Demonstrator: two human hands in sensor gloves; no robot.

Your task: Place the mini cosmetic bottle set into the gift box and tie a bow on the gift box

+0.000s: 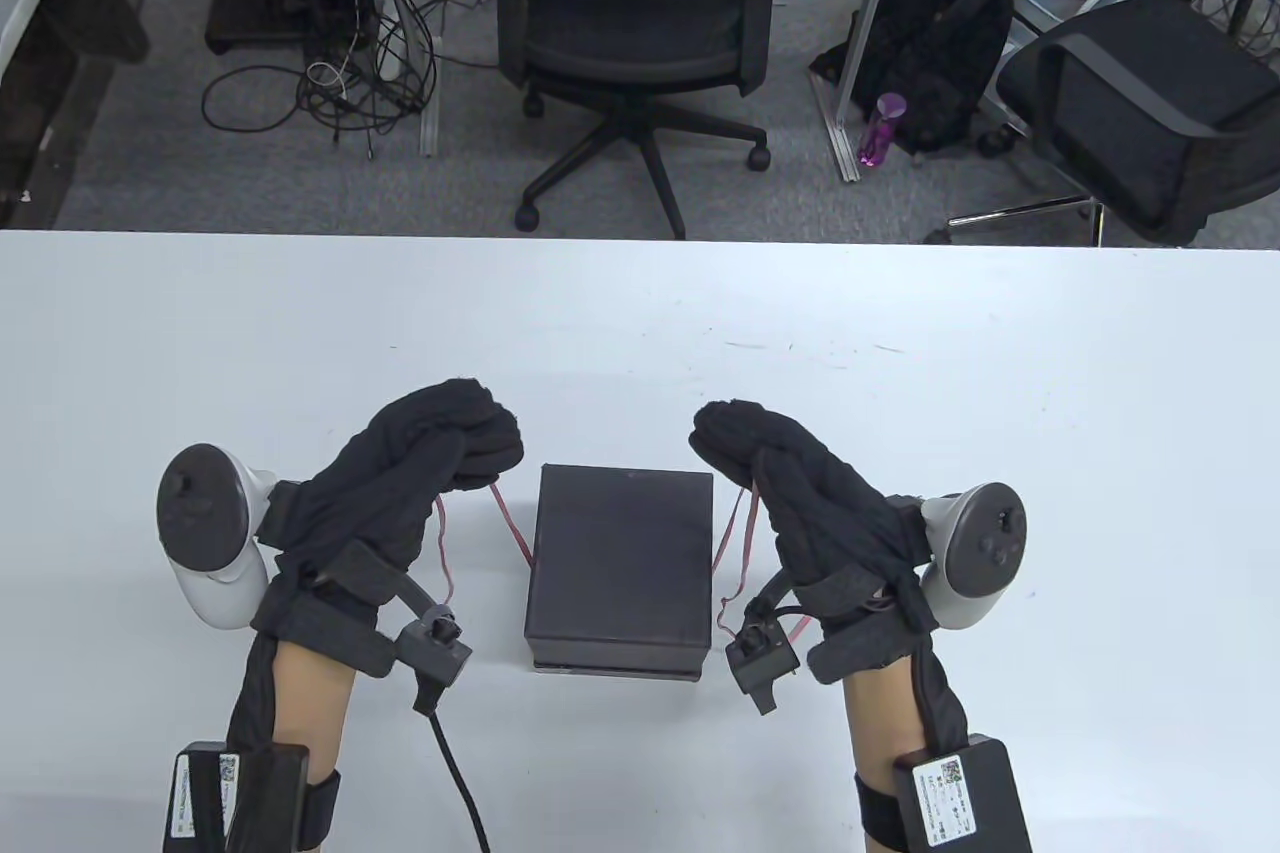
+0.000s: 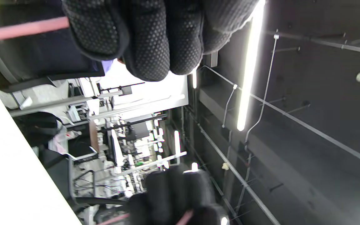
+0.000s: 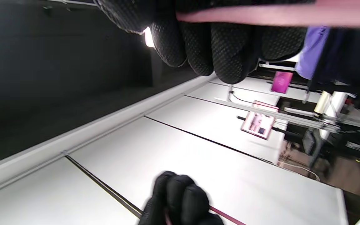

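Note:
A closed black gift box (image 1: 620, 565) sits on the white table (image 1: 640, 333), near its front edge. A thin pink ribbon runs under the box and comes out at both sides. My left hand (image 1: 440, 458) is raised left of the box, fingers curled round the left ribbon end (image 1: 510, 528). My right hand (image 1: 750, 453) is raised right of the box and grips the right ribbon end (image 1: 733, 533). In the left wrist view the curled fingers (image 2: 148, 37) hold the ribbon (image 2: 20, 29). In the right wrist view the ribbon (image 3: 261, 15) crosses the curled fingers (image 3: 223, 47). No cosmetic bottles are visible.
Beyond the table's far edge stand a black office chair (image 1: 640, 23), a second chair (image 1: 1130, 103), a black backpack (image 1: 940, 43) with a purple bottle (image 1: 880, 128), and cables (image 1: 340, 73) on the floor. A black cable (image 1: 460, 773) trails from my left wrist.

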